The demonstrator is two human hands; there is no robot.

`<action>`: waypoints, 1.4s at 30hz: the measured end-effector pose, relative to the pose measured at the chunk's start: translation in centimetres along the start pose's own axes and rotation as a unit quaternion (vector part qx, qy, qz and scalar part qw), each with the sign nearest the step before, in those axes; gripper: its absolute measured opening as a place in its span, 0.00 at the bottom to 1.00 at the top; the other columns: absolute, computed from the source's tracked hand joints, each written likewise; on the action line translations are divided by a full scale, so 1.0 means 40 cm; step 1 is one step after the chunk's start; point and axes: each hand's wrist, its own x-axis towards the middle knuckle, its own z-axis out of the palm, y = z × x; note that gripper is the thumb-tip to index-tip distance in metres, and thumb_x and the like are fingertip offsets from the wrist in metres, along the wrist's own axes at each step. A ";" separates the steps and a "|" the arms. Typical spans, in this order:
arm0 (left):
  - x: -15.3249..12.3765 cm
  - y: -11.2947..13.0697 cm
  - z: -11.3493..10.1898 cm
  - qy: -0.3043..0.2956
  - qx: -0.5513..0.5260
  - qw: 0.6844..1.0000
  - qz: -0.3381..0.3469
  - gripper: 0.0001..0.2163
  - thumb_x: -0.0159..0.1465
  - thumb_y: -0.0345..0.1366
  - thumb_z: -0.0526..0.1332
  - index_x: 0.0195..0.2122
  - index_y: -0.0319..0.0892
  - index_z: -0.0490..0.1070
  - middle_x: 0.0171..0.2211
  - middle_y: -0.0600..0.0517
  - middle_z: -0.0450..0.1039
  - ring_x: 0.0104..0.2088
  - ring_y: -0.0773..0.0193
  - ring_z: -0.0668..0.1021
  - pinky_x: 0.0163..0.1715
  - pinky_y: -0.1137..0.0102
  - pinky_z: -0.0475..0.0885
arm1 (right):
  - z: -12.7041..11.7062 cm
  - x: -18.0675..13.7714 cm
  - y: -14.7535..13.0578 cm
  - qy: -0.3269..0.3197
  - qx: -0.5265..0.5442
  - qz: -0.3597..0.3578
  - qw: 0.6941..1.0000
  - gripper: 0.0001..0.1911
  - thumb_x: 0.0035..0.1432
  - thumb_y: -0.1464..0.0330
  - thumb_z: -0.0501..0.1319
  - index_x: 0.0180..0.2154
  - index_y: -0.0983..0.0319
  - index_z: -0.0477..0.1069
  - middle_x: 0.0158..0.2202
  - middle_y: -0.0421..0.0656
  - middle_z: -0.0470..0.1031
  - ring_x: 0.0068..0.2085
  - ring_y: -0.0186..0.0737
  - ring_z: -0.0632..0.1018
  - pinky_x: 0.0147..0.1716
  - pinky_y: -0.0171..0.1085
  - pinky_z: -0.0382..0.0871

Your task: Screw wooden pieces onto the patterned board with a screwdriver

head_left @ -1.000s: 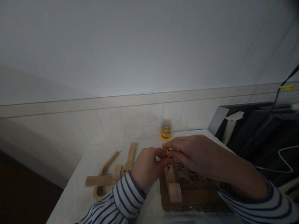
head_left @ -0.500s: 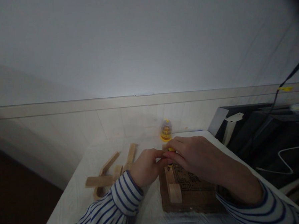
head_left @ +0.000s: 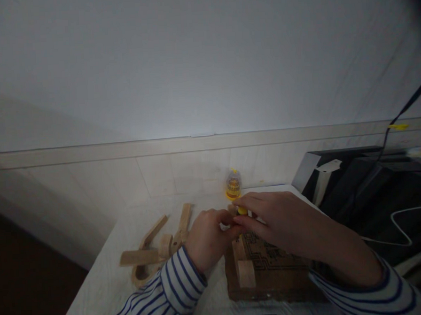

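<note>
My right hand grips a small yellow-and-black screwdriver between thumb and fingers, its yellow end showing. Thumb and forefinger of my left hand are pinched together just beneath it; whatever lies between them is hidden. Both hands meet above a pale wooden piece with a block at its near end. That piece rests on a dark brown carved wooden board. The screwdriver's lower end is covered by my fingers.
Several pale wooden parts lie to the left on the white-covered table. Behind my hands stands a clear-topped, yellow-based screwdriver bit case, near the wall. Black panels and a white cable are at the right.
My right hand's fingers have opened slightly around the screwdriver, showing more of its yellow end. My left hand has shifted slightly right. The wooden parts stay put.
</note>
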 end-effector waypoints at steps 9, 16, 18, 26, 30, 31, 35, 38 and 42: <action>0.003 -0.010 0.000 -0.016 -0.045 0.999 -0.002 0.06 0.55 0.38 0.64 0.28 0.42 0.76 0.27 0.53 0.78 0.29 0.62 0.77 0.29 0.71 0.67 | 0.009 -0.004 0.005 0.005 0.019 -0.044 0.999 0.11 0.58 0.73 0.51 0.34 0.61 0.71 0.26 0.42 0.75 0.27 0.37 0.75 0.26 0.34 0.64; 0.008 -0.022 -0.004 -0.055 -0.099 0.993 0.029 0.06 0.58 0.37 0.62 0.31 0.42 0.77 0.29 0.52 0.78 0.30 0.64 0.77 0.32 0.72 0.67 | 0.013 0.001 0.004 0.005 -0.012 -0.033 0.999 0.10 0.59 0.70 0.52 0.33 0.62 0.72 0.26 0.42 0.75 0.27 0.37 0.75 0.26 0.34 0.64; 0.008 -0.025 -0.005 -0.066 -0.114 0.990 0.040 0.06 0.59 0.37 0.61 0.33 0.42 0.77 0.30 0.52 0.78 0.31 0.64 0.77 0.33 0.72 0.68 | 0.011 0.000 0.001 0.008 -0.018 -0.028 0.999 0.10 0.59 0.70 0.52 0.33 0.62 0.72 0.26 0.42 0.75 0.27 0.37 0.75 0.26 0.34 0.64; 0.012 -0.040 -0.007 -0.096 -0.142 0.982 0.075 0.08 0.61 0.35 0.58 0.37 0.43 0.76 0.32 0.52 0.78 0.33 0.64 0.77 0.34 0.72 0.68 | 0.010 0.004 -0.009 0.000 -0.040 -0.011 0.999 0.10 0.61 0.68 0.52 0.33 0.62 0.71 0.28 0.44 0.75 0.29 0.38 0.76 0.27 0.34 0.63; 0.012 -0.039 -0.007 -0.093 -0.134 0.984 0.077 0.08 0.61 0.34 0.58 0.37 0.42 0.76 0.32 0.52 0.78 0.33 0.64 0.77 0.34 0.73 0.68 | 0.013 0.006 -0.010 -0.011 -0.042 0.011 0.999 0.11 0.61 0.66 0.52 0.31 0.62 0.70 0.28 0.43 0.75 0.28 0.40 0.76 0.26 0.36 0.63; 0.012 -0.037 -0.007 -0.085 -0.123 0.986 0.073 0.08 0.61 0.35 0.58 0.36 0.43 0.76 0.32 0.52 0.78 0.32 0.64 0.77 0.34 0.73 0.68 | 0.014 0.007 -0.010 -0.010 -0.043 0.013 0.999 0.11 0.61 0.66 0.52 0.31 0.62 0.69 0.28 0.43 0.75 0.28 0.40 0.76 0.26 0.37 0.62; 0.006 -0.027 -0.004 -0.038 -0.066 0.996 0.036 0.07 0.58 0.38 0.61 0.34 0.42 0.76 0.30 0.51 0.78 0.31 0.63 0.77 0.30 0.72 0.68 | 0.022 0.010 -0.006 -0.001 -0.040 0.007 0.999 0.10 0.61 0.66 0.53 0.32 0.63 0.70 0.29 0.43 0.75 0.30 0.40 0.76 0.26 0.36 0.62; 0.002 -0.016 -0.001 -0.010 -0.014 1.000 0.007 0.09 0.56 0.41 0.62 0.31 0.40 0.76 0.28 0.50 0.77 0.28 0.62 0.76 0.26 0.71 0.67 | 0.022 0.013 -0.006 0.004 -0.043 0.016 0.999 0.11 0.60 0.65 0.53 0.31 0.63 0.69 0.28 0.43 0.75 0.29 0.40 0.76 0.25 0.36 0.61; 0.001 -0.009 0.001 0.000 0.018 1.000 0.008 0.09 0.57 0.40 0.61 0.28 0.40 0.76 0.26 0.50 0.77 0.26 0.62 0.76 0.25 0.71 0.65 | 0.010 0.010 -0.008 -0.011 -0.022 0.017 1.000 0.11 0.61 0.63 0.52 0.32 0.61 0.70 0.29 0.42 0.75 0.30 0.41 0.76 0.27 0.37 0.63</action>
